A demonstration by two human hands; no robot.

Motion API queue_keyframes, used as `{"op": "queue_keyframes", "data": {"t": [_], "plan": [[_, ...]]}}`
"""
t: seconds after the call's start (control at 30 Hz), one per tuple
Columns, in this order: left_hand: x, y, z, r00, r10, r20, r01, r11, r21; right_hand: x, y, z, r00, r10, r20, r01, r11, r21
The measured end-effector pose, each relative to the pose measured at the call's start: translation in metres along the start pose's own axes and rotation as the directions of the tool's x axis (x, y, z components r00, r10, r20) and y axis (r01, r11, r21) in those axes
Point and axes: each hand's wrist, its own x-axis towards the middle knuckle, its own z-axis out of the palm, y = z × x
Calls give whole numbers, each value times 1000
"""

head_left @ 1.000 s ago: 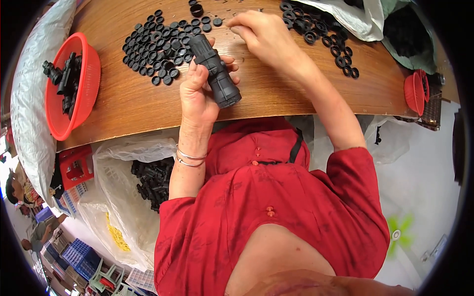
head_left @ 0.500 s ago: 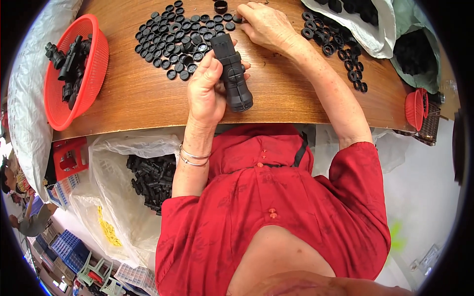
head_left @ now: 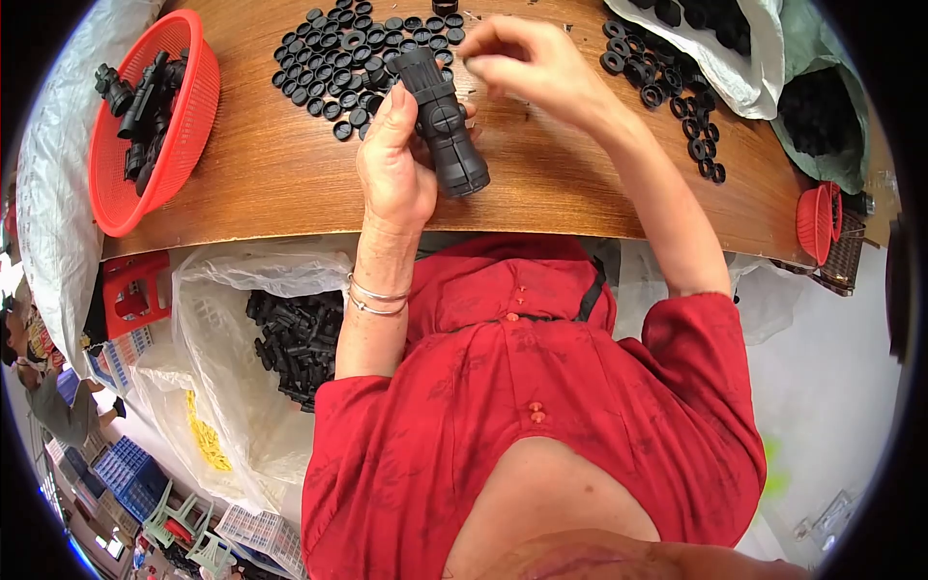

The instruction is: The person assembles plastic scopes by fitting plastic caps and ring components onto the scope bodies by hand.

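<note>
My left hand is wrapped round a black plastic scope, its ribbed square end up and its round end towards me. The thumb lies along its left side, and fingertips show on its right. Just right of its upper end is my right hand, above the table with thumb and forefinger pinched together. A small black cap, mostly hidden and blurred, is between those fingertips. Many round black caps are spread on the table beyond my left hand. Black rings lie in a cluster to the right.
A red basket with black scopes stands on the wooden table at left. White and green sacks of black parts are at right, near a small red basket. Below the table edge, a clear bag holds black parts.
My right hand has come off the cap cluster, lifting and drawing back towards the scope with its fingers pinched. In my left hand the scope has turned slightly and shifted a little up.
</note>
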Motion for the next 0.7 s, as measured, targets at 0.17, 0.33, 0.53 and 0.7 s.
{"op": "queue_keyframes", "data": {"t": [0.17, 0.33, 0.53, 0.7], "plan": [[-2, -5, 26, 979, 161, -126, -134, 970, 201, -57, -13, 34, 980, -104, -171, 157, 927, 340], [-2, -14, 35, 959, 284, 7, -246, 818, 520, -67, 1, 33, 967, -103, -234, 194, 892, 409], [-3, -8, 44, 992, 85, 89, -98, 983, 156, -76, -4, 23, 962, -72, -262, 198, 845, 496], [0, -7, 49, 998, 8, -63, 16, 927, 375, -90, -11, 23, 921, -230, -316, 274, 956, 103]]}}
